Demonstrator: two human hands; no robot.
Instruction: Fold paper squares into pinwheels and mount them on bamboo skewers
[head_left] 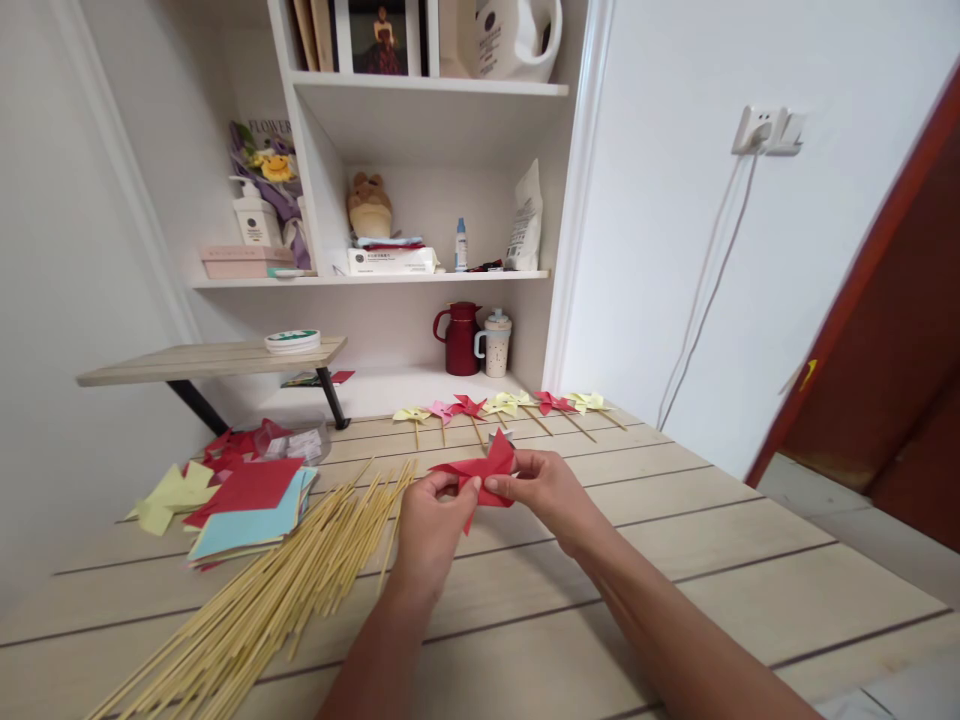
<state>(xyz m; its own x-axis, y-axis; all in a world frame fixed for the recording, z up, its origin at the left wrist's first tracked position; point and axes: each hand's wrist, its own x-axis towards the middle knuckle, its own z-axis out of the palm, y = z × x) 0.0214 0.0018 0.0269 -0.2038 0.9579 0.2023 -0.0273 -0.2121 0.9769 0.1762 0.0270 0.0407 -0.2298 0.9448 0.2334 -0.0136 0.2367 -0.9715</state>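
A red paper pinwheel (496, 466) is held just above the table between both hands. My left hand (431, 525) pinches its left side, the thumb pressed near the centre. On the right side, my right hand (551, 495) grips the paper between thumb and fingers. Its blades stick out upward, left and downward; the fingers hide parts of them. To the left of my hands lies a heap of thin wooden sticks (300, 565). Behind them, finished pinwheels on sticks, such as a red pinwheel (555, 403) and a yellow pinwheel (589, 402), lie in a row.
Stacked coloured paper (251, 530) and a yellow cut sheet (172, 497) lie at the left, beside a clear box (300, 441). A small raised shelf (217, 358) stands behind them. Against the wall are a red jug (462, 340) and a speckled cup (496, 345).
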